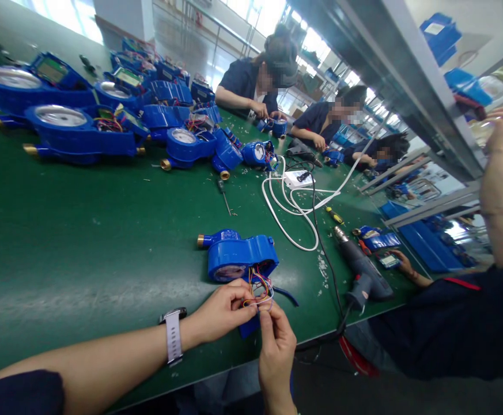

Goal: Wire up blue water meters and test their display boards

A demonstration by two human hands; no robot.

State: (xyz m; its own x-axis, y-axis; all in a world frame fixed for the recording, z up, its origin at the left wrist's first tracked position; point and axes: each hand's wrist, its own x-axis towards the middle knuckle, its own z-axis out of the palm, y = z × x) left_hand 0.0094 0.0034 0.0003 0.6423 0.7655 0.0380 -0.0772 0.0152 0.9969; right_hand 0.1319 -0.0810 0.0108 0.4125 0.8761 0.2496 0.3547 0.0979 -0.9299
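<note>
Close work at the near edge of a green table [104, 230]. Blue meter [240, 253] lying on the tabletop just beyond the fingers, brass-ended pipe pointing left, wires [260, 282] looping out of the open near side.

Left hand [222, 310]: fingertips and thumb drawn together on the loop, watch [173, 339] at the wrist. Right hand [279, 334]: thumb and forefinger pinched on the lower part of the same wires. Exact ends lost to view between the fingers; cannot tell bare from covered. Under the fingers, a blue piece [250, 327], mostly hidden. Dark blue strip [286, 295] just right of the meter, near the right hand.

For good handling, probably: steady with the left, do the fine work with the right. Pinch close to the ends, without tugging at the meter side. Sort by colour before joining any strands; leave slack in the loop. Best with wrists low, near the table edge, for steadiness.

Worth minding: heat gun [366, 268] to the right, black cord [329, 259] running beside it, well apart from the wires. Screwdriver [224, 197] beyond the meter. Loose white cable [297, 242] coiled farther off.
</note>
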